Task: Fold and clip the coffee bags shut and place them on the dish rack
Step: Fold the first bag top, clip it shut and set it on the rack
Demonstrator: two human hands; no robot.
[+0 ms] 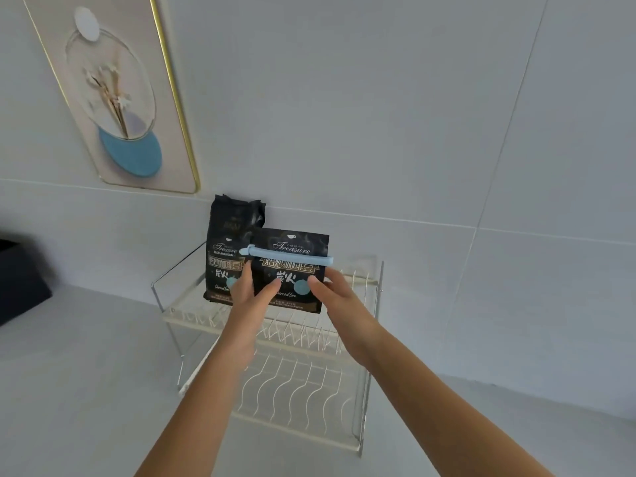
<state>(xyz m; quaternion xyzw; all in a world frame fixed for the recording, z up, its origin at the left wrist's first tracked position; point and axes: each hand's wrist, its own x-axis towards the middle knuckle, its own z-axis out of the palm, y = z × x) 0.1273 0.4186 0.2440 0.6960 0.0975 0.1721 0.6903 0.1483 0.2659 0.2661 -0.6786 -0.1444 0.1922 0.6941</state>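
Observation:
A black coffee bag (289, 266), folded over at the top with a light blue clip (290, 255) across the fold, stands upright on the top tier of the dish rack (364, 280). My left hand (249, 292) holds its left edge, thumb on the front. My right hand (339, 292) holds its right edge in the same way. Behind it to the left stands a taller black coffee bag (229, 235) with an open, crumpled top and no clip on it.
The cream wire rack has a lower tier (296, 390) of wavy wires below my forearms. It stands on a pale counter against a grey tiled wall. A gold-framed picture (113, 94) hangs at upper left, and a dark object (20, 277) sits at the left edge.

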